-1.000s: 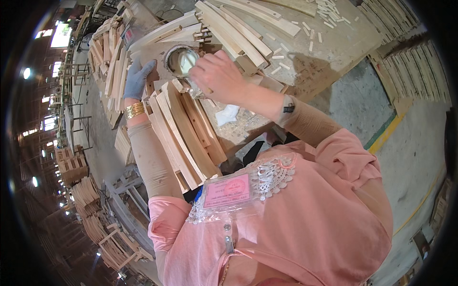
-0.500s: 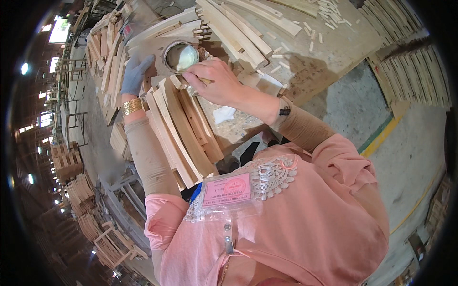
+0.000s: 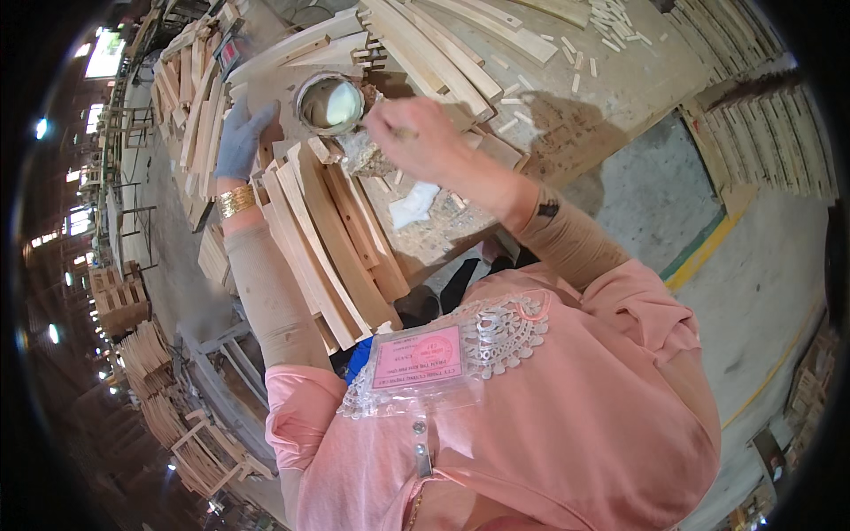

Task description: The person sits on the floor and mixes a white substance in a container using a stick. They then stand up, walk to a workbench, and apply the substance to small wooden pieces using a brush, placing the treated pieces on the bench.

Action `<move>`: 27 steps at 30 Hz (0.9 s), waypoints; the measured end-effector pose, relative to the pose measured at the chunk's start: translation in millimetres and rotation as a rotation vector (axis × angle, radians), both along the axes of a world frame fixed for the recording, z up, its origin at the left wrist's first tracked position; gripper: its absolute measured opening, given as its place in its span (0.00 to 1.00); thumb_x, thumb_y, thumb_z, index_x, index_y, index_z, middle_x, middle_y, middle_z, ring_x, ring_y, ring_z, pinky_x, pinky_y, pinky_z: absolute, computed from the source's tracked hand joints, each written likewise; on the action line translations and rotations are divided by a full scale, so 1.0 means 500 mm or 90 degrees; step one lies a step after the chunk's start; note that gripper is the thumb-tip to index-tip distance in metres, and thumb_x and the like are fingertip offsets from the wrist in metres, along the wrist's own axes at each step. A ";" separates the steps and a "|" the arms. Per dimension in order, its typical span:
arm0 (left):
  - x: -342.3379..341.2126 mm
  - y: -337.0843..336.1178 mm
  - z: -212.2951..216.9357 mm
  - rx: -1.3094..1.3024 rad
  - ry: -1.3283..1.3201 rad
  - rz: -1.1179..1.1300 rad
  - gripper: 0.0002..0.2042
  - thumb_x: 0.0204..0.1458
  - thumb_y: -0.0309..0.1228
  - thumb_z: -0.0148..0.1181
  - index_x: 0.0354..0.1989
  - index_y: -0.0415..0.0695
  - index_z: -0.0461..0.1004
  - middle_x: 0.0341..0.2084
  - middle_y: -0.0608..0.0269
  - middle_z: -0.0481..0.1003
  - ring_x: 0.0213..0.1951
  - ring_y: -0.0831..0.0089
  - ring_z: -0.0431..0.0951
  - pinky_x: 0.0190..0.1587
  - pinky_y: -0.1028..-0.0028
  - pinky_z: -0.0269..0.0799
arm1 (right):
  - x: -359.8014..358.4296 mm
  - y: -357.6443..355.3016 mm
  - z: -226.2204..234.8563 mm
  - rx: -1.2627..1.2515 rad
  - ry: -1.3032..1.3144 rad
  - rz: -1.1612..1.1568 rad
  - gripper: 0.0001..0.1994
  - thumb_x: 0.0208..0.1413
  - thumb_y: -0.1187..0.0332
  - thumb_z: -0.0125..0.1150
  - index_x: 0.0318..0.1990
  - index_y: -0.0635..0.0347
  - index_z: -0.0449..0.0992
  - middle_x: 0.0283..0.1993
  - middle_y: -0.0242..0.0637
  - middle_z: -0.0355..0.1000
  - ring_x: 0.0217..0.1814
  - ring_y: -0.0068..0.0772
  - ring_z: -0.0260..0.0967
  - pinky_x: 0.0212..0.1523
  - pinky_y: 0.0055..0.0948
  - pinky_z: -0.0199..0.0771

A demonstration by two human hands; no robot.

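Note:
My left hand [image 3: 241, 140], in a grey-blue glove with gold bangles at the wrist, rests flat on the upper ends of a fan of curved wooden slats [image 3: 332, 243] lying on the workbench. My right hand [image 3: 423, 134], bare, is closed around a thin stick-like tool whose tip reaches toward a round metal can [image 3: 329, 103] holding a pale white paste. A crusted lump [image 3: 363, 157] sits just below the can, under my right hand. The can stands between my two hands.
Long pale wooden strips [image 3: 443, 53] and small dowel pieces [image 3: 611, 18] lie across the bench top. A white scrap [image 3: 414, 205] lies by the slats. Stacks of wooden parts [image 3: 190, 106] stand to the left, slatted panels [image 3: 779, 133] on the floor to the right.
My right hand has moved right and slightly down, away from the can's mouth, uncovering the white paste. My left hand stays on the slats.

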State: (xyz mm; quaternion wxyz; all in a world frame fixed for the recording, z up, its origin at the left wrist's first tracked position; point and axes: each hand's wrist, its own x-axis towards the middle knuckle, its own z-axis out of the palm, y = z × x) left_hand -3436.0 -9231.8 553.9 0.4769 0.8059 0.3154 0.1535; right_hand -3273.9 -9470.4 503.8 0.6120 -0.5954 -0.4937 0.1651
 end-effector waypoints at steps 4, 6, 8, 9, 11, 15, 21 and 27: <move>0.008 -0.005 0.002 0.023 -0.014 0.006 0.21 0.53 0.31 0.54 0.54 0.37 0.62 0.40 0.62 0.72 0.40 0.76 0.72 0.43 0.76 0.68 | 0.037 0.026 0.026 0.031 -0.108 -0.026 0.10 0.53 0.67 0.50 0.28 0.63 0.75 0.26 0.45 0.72 0.29 0.49 0.69 0.33 0.37 0.70; 0.013 -0.006 0.008 0.042 0.012 0.017 0.21 0.53 0.33 0.55 0.53 0.38 0.63 0.38 0.63 0.73 0.38 0.77 0.72 0.41 0.76 0.69 | 0.039 0.044 0.037 0.102 -0.151 -0.011 0.10 0.52 0.67 0.49 0.25 0.62 0.74 0.27 0.46 0.71 0.31 0.50 0.69 0.36 0.40 0.69; 0.013 -0.001 0.009 -0.011 0.025 0.028 0.21 0.52 0.34 0.56 0.52 0.38 0.64 0.36 0.64 0.73 0.36 0.78 0.72 0.40 0.77 0.69 | 0.027 0.046 0.033 0.101 -0.212 0.079 0.11 0.54 0.66 0.48 0.27 0.62 0.75 0.28 0.45 0.72 0.33 0.47 0.70 0.39 0.39 0.68; 0.016 0.003 0.010 -0.038 0.031 0.032 0.21 0.52 0.34 0.56 0.52 0.38 0.64 0.36 0.64 0.73 0.35 0.78 0.72 0.39 0.77 0.69 | 0.021 0.045 0.032 0.100 -0.243 0.123 0.12 0.54 0.65 0.48 0.28 0.61 0.75 0.29 0.44 0.73 0.34 0.45 0.70 0.40 0.38 0.68; 0.001 0.003 -0.001 0.024 0.016 0.006 0.21 0.51 0.36 0.57 0.51 0.38 0.65 0.36 0.64 0.73 0.35 0.78 0.72 0.38 0.77 0.69 | 0.035 0.024 0.030 -0.014 -0.280 0.158 0.11 0.55 0.65 0.50 0.33 0.62 0.76 0.33 0.43 0.73 0.38 0.43 0.70 0.43 0.36 0.68; 0.017 -0.011 0.005 0.062 0.015 0.019 0.22 0.51 0.38 0.56 0.51 0.39 0.66 0.37 0.63 0.73 0.36 0.78 0.72 0.39 0.78 0.69 | 0.053 0.035 0.011 0.022 -0.329 0.088 0.12 0.57 0.64 0.48 0.39 0.61 0.76 0.34 0.40 0.72 0.39 0.40 0.69 0.45 0.34 0.67; 0.013 -0.015 0.006 0.062 -0.029 0.014 0.22 0.50 0.35 0.57 0.52 0.37 0.66 0.40 0.60 0.74 0.41 0.75 0.72 0.44 0.75 0.67 | 0.047 0.016 0.006 0.058 -0.383 0.164 0.10 0.55 0.66 0.51 0.39 0.61 0.75 0.35 0.38 0.73 0.39 0.36 0.69 0.43 0.32 0.67; 0.011 0.008 -0.016 0.009 -0.054 0.020 0.21 0.50 0.35 0.58 0.50 0.37 0.67 0.36 0.62 0.74 0.39 0.77 0.72 0.41 0.76 0.68 | 0.040 0.039 0.022 0.145 -0.463 0.121 0.08 0.54 0.67 0.52 0.36 0.59 0.75 0.31 0.36 0.72 0.36 0.35 0.69 0.41 0.31 0.65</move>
